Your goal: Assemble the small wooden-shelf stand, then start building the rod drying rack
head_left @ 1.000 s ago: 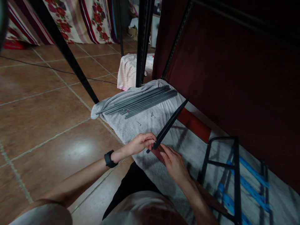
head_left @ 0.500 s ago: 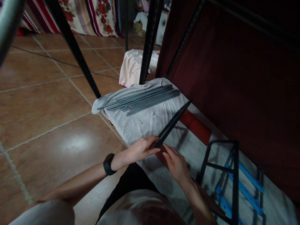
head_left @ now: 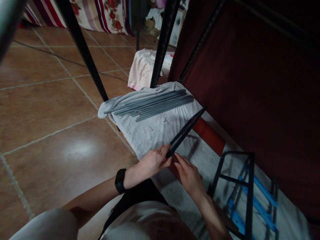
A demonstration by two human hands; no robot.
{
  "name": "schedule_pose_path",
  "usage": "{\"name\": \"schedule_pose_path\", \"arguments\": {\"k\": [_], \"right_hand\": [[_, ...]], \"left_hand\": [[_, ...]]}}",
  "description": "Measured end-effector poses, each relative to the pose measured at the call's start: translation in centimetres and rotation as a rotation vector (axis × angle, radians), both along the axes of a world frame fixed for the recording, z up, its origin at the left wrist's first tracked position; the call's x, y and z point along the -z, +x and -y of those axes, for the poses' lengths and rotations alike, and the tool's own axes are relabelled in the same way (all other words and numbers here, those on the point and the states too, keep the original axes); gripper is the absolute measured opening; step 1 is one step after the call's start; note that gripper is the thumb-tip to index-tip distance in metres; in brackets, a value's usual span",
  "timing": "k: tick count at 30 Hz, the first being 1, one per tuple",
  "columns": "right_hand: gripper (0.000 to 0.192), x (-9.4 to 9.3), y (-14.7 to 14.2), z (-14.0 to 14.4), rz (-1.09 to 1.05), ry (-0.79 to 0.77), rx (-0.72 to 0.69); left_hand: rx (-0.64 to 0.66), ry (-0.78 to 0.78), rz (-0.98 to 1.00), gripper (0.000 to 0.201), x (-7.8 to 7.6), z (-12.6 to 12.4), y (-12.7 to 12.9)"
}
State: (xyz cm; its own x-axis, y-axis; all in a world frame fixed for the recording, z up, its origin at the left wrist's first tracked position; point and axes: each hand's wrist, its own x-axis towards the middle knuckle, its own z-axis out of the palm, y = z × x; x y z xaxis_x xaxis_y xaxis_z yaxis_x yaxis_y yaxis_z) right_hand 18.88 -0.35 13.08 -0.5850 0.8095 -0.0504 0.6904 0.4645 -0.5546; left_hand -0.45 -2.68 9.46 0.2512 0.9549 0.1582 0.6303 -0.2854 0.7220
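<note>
My left hand (head_left: pixel 153 162), with a black watch on its wrist, has its fingers closed around the near end of a pair of slim black metal bars (head_left: pixel 187 131). The bars meet at both ends with a narrow gap between them, and their far end points up and right. Close beside the near end is my right hand (head_left: pixel 189 175), thumb and fingers bent together; what lies in its fingertips is hidden. Beyond the hands, a bundle of thin grey rods (head_left: pixel 160 105) lies on a grey cloth (head_left: pixel 135 133). A loose screw (head_left: pixel 150 128) and more small hardware (head_left: pixel 166 120) rest nearby.
Black upright posts (head_left: pixel 163 46) rise around the cloth. At lower right stands a black frame (head_left: pixel 250 186) with blue pieces (head_left: pixel 262 208). A dark red curtain (head_left: pixel 245 83) hangs on the right. A cable (head_left: pixel 67 60) crosses the tiled floor (head_left: pixel 50 110).
My left hand has moved slightly right and closed more tightly over the bars' near end. The right hand has barely shifted. The camera view has tilted slightly.
</note>
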Motion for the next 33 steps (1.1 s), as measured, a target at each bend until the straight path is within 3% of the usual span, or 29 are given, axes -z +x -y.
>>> {"name": "schedule_pose_path", "arguments": {"k": [17, 25, 33], "right_hand": [[0.042, -0.3, 0.1, 0.1, -0.034, -0.029, -0.021], [0.041, -0.1, 0.3, -0.1, -0.04, -0.013, 0.006], [0.04, 0.3, 0.2, 0.1, 0.007, 0.013, 0.051]], "left_hand": [[0.056, -0.081, 0.186, 0.05, -0.5, -0.3, -0.9], [0.157, -0.046, 0.267, 0.048, -0.4, -1.0, -1.7], [0.176, -0.031, 0.332, 0.051, -0.2, -0.9, -2.1]]}}
